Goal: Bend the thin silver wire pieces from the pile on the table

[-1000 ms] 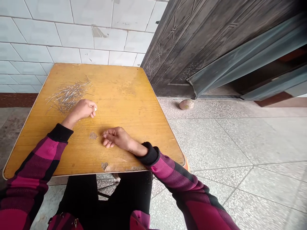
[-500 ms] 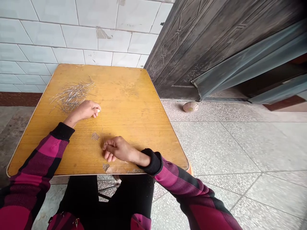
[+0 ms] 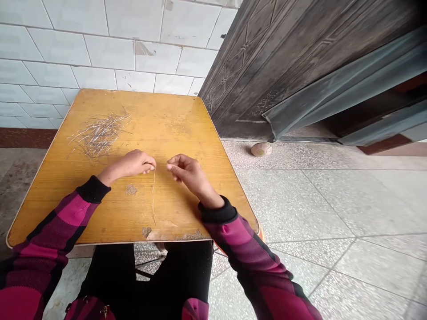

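Thin wire [image 3: 154,195] pinched in the left hand [image 3: 130,163], hanging over the yellow wooden table [image 3: 173,120].
Right hand [image 3: 188,172], fingertips pressed together, empty, just beside it; loose wire heap [image 3: 98,135] farther left; dark metal door [image 3: 253,75] and small ball [image 3: 261,149] beyond the table.

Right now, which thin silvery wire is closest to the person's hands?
The lone thin silvery wire running down from the left hand's fingertips; the others lie in a tangled pile farther off.

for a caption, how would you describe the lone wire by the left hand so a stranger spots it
On the yellow wooden tabletop, find the loose pile of thin metal wires at the far left. Nearer and to its right, the left hand pinches one thin wire by its top end. It alone runs toward the near edge, apart from the pile.
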Available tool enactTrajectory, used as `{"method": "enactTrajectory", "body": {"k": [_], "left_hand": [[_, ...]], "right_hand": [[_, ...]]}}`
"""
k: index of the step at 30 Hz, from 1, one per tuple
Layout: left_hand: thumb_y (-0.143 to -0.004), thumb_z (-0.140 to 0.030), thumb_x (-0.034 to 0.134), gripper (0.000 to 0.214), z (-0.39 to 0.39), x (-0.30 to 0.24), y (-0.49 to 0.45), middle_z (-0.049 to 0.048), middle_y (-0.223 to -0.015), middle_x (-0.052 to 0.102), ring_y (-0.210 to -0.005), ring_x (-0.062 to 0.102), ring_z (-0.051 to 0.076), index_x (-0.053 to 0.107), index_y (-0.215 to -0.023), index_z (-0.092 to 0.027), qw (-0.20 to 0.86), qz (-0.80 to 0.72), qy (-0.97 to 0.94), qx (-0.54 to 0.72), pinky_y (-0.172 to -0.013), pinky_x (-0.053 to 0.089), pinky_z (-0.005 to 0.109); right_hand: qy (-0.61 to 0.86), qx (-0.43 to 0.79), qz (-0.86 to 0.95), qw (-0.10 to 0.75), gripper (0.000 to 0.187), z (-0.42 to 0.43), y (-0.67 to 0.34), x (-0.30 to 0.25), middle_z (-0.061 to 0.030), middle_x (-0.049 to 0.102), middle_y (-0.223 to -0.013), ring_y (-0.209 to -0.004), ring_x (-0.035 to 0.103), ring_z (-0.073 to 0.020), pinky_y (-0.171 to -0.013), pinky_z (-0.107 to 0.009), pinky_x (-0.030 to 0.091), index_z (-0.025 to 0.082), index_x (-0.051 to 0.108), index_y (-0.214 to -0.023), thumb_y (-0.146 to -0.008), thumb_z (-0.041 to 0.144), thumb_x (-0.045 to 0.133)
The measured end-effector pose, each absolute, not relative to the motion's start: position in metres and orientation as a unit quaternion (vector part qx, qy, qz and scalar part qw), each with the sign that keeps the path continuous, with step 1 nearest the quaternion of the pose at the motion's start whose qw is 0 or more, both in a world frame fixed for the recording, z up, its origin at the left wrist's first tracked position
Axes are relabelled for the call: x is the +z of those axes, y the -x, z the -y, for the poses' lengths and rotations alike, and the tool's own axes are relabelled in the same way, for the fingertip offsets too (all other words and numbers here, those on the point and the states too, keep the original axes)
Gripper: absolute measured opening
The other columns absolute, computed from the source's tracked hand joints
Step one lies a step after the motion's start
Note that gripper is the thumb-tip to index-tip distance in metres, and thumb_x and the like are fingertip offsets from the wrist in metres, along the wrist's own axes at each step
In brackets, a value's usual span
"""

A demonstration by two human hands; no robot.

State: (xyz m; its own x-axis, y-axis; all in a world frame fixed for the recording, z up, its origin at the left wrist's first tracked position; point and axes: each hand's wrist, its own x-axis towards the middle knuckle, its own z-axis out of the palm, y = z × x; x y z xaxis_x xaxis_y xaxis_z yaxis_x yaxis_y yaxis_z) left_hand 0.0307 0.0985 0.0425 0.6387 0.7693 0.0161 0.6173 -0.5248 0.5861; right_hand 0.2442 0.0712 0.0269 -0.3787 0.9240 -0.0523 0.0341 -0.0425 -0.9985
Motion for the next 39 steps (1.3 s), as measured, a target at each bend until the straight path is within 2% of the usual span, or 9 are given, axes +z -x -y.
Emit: {"method": "enactTrajectory", "body": {"k": [4, 7, 15, 20, 26, 29, 32, 34, 39], "left_hand": [[-0.081, -0.017, 0.051, 0.021, -0.096, 0.034, -0.039, -0.0012, -0.058, 0.063, -0.053, 0.056, 0.010, 0.067, -0.068, -0.016, 0.293, -0.407, -0.848, 0.174, -0.055, 0.037, 0.022], [-0.081, -0.016, 0.050, 0.019, -0.097, 0.028, -0.041, -0.0009, -0.059, 0.064, -0.055, 0.058, 0.011, 0.068, -0.080, -0.016, 0.300, -0.429, -0.824, 0.217, -0.056, 0.041, 0.022], [-0.081, -0.018, 0.053, 0.018, -0.099, 0.023, -0.042, -0.0003, -0.060, 0.065, -0.056, 0.061, 0.012, 0.068, -0.089, -0.014, 0.286, -0.458, -0.804, 0.248, -0.058, 0.045, 0.023], [-0.082, -0.021, 0.055, 0.016, -0.102, 0.016, -0.042, 0.0020, -0.068, 0.069, -0.061, 0.063, 0.013, 0.067, -0.091, -0.015, 0.260, -0.458, -0.810, 0.257, -0.060, 0.046, 0.024], [-0.082, -0.022, 0.057, 0.012, -0.111, 0.013, -0.024, 0.0070, -0.090, 0.071, -0.077, 0.065, 0.017, 0.065, -0.089, -0.017, 0.141, -0.509, -0.777, 0.342, -0.072, 0.051, 0.030], [-0.082, -0.021, 0.055, 0.013, -0.110, 0.012, -0.017, 0.0077, -0.091, 0.069, -0.080, 0.065, 0.018, 0.065, -0.089, -0.016, 0.104, -0.517, -0.778, 0.342, -0.075, 0.052, 0.033], [-0.084, -0.021, 0.053, 0.015, -0.104, 0.011, -0.018, 0.0095, -0.098, 0.069, -0.092, 0.064, 0.021, 0.065, -0.093, -0.016, 0.075, -0.510, -0.791, 0.330, -0.085, 0.052, 0.037], [-0.086, -0.020, 0.053, 0.017, -0.097, 0.009, -0.020, 0.0106, -0.106, 0.068, -0.101, 0.063, 0.023, 0.065, -0.096, -0.016, 0.057, -0.497, -0.805, 0.319, -0.092, 0.049, 0.040], [-0.088, -0.024, 0.053, 0.027, -0.084, 0.002, -0.024, 0.0169, -0.128, 0.060, -0.120, 0.054, 0.027, 0.062, -0.111, -0.012, 0.020, -0.469, -0.846, 0.253, -0.105, 0.041, 0.044]], "right_hand": [[0.400, 0.651, 0.541, 0.351, 0.041, -0.089, -0.235, 0.002, 0.0020, 0.063, -0.070, -0.055, 0.057, -0.0066, -0.048, -0.018, 0.047, 0.016, 0.056, -0.092, -0.066, 0.037, 0.080], [0.401, 0.672, 0.520, 0.342, 0.041, -0.092, -0.232, -0.005, 0.0011, 0.065, -0.069, -0.054, 0.058, -0.0067, -0.049, -0.018, 0.049, 0.015, 0.057, -0.089, -0.061, 0.032, 0.081], [0.397, 0.675, 0.526, 0.331, 0.017, -0.091, -0.231, -0.005, 0.0003, 0.065, -0.070, -0.055, 0.059, -0.0057, -0.052, -0.017, 0.051, 0.014, 0.062, -0.081, -0.073, 0.026, 0.071], [0.424, 0.660, 0.523, 0.333, 0.014, -0.096, -0.232, -0.008, 0.0016, 0.064, -0.062, -0.050, 0.059, -0.0063, -0.047, -0.016, 0.050, 0.014, 0.061, -0.075, -0.073, 0.024, 0.071], [0.483, 0.616, 0.484, 0.390, 0.017, -0.120, -0.250, -0.006, 0.0015, 0.064, -0.059, -0.046, 0.058, -0.0062, -0.046, -0.016, 0.050, 0.014, 0.058, -0.068, -0.073, 0.021, 0.072], [0.512, 0.577, 0.488, 0.408, 0.012, -0.133, -0.261, -0.007, 0.0003, 0.064, -0.060, -0.049, 0.060, -0.0071, -0.051, -0.018, 0.053, 0.014, 0.059, -0.070, -0.076, 0.017, 0.069], [0.547, 0.508, 0.497, 0.441, 0.005, -0.142, -0.271, -0.010, 0.0005, 0.064, -0.062, -0.054, 0.062, -0.0092, -0.056, -0.021, 0.054, 0.014, 0.061, -0.079, -0.077, 0.013, 0.065], [0.563, 0.452, 0.520, 0.456, 0.009, -0.144, -0.277, -0.010, 0.0010, 0.063, -0.065, -0.056, 0.062, -0.0102, -0.058, -0.023, 0.054, 0.014, 0.062, -0.086, -0.077, 0.013, 0.063], [0.551, 0.278, 0.680, 0.397, 0.012, -0.132, -0.282, 0.000, -0.0015, 0.065, -0.071, -0.062, 0.059, -0.0125, -0.062, -0.026, 0.049, 0.015, 0.067, -0.088, -0.080, 0.022, 0.062]]}}
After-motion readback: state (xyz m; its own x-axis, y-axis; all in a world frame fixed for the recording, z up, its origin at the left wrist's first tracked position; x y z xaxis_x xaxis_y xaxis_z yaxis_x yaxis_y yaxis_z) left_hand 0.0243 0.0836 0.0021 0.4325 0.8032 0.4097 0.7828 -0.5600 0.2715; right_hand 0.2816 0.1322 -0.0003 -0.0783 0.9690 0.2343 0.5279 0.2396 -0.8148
